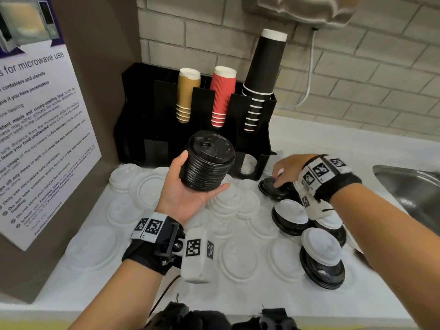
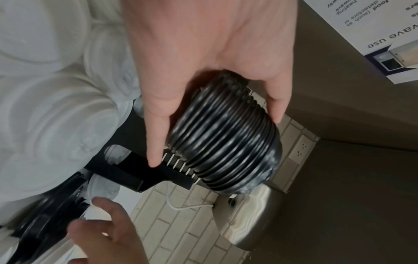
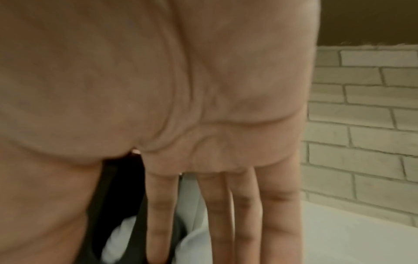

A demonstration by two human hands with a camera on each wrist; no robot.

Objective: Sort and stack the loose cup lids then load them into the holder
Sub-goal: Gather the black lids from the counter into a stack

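The left hand [image 1: 188, 186] cradles a tall stack of black lids [image 1: 206, 163] above the surface's back edge, thumb and fingers curled round it, while the right hand [image 1: 289, 169], fingers extended, touches a black lid [image 1: 273, 190]; tilting could spill the stack.

Pale brick wall [image 1: 357, 67] fills the upper right. Brown panel [image 1: 104, 79] with poster [image 1: 35, 127] stands left. White counter [image 1: 333, 144] meets steel sink [image 1: 414, 186] at right.
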